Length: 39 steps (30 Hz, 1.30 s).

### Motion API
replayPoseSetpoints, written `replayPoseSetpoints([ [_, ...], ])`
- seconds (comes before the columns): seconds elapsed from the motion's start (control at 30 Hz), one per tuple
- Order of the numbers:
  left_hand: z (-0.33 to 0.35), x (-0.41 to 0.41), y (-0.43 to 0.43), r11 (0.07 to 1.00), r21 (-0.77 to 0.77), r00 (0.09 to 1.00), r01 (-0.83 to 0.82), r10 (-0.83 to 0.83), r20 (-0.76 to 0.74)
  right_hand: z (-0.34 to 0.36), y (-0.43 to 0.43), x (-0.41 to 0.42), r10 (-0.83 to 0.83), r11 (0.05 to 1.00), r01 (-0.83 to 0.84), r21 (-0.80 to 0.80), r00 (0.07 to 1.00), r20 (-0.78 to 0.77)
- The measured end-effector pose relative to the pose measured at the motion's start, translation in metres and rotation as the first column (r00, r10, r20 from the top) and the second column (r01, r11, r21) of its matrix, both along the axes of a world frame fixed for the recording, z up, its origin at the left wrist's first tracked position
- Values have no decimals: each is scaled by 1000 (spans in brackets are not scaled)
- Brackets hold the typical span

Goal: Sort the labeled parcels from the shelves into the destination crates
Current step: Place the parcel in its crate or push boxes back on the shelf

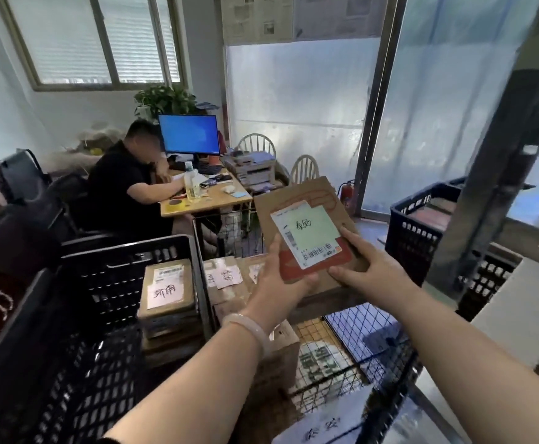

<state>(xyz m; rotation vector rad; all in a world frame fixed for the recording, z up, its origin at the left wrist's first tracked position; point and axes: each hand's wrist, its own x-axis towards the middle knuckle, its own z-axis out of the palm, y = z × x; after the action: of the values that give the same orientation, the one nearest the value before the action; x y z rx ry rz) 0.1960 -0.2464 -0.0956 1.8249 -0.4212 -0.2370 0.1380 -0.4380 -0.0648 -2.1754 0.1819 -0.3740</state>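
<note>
I hold a flat brown cardboard parcel (297, 200) with a red band and a white label bearing a green handwritten note, up in front of me. My left hand (281, 283) grips its lower left corner, thumb on top. Its lower right edge rests in my right hand (370, 267). Below it, a black plastic crate (111, 283) on the left contains a stack of labeled parcels (167, 293). More labeled parcels (226, 280) lie in the wire bin just under the held parcel.
Another black crate (418, 225) with parcels stands at the right beside a dark metal shelf post (492, 174). A wire mesh bin (351, 357) sits below my arms. A person in black sits at a wooden desk (204, 200) with a monitor behind the crates.
</note>
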Motion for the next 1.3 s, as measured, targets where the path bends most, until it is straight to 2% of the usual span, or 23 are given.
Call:
replayPoseSetpoints([
  [0.13, -35, 31, -18, 1000, 5, 979, 29, -27, -200, -25, -14, 29, -21, 997, 7, -81, 986, -164],
  [0.23, -54, 46, -24, 997, 43, 948, 68, -52, -314, -45, -21, 42, -18, 998, 2, -69, 970, -244],
  [0.33, -69, 50, -26, 992, 82, 921, 92, -53, -387, -63, -26, 48, -6, 995, -30, -98, 938, -347],
  [0.43, -79, 53, -27, 976, 190, 909, 107, -19, -416, -76, -31, 55, 14, 990, -74, -116, 893, -449],
  [0.7, -92, 63, -36, 778, 585, 940, 228, -21, -340, -103, -44, 82, 106, 973, -213, -84, 743, -660],
  [0.9, -102, 72, -51, 482, 847, 975, 223, -113, -192, -124, -53, 94, 142, 968, -250, -32, 644, -751],
  [1.07, -110, 77, -60, 294, 930, 940, 222, -316, -125, -144, -46, 104, 106, 907, -386, -170, 598, -794],
  [1.17, -118, 78, -61, 258, 930, 920, 262, -359, -160, -146, -39, 107, 54, 824, -474, -309, 609, -791],
  [1.3, -117, 81, -60, 293, 935, 926, 200, -369, -82, -122, -37, 98, -15, 760, -462, -458, 692, -722],
])
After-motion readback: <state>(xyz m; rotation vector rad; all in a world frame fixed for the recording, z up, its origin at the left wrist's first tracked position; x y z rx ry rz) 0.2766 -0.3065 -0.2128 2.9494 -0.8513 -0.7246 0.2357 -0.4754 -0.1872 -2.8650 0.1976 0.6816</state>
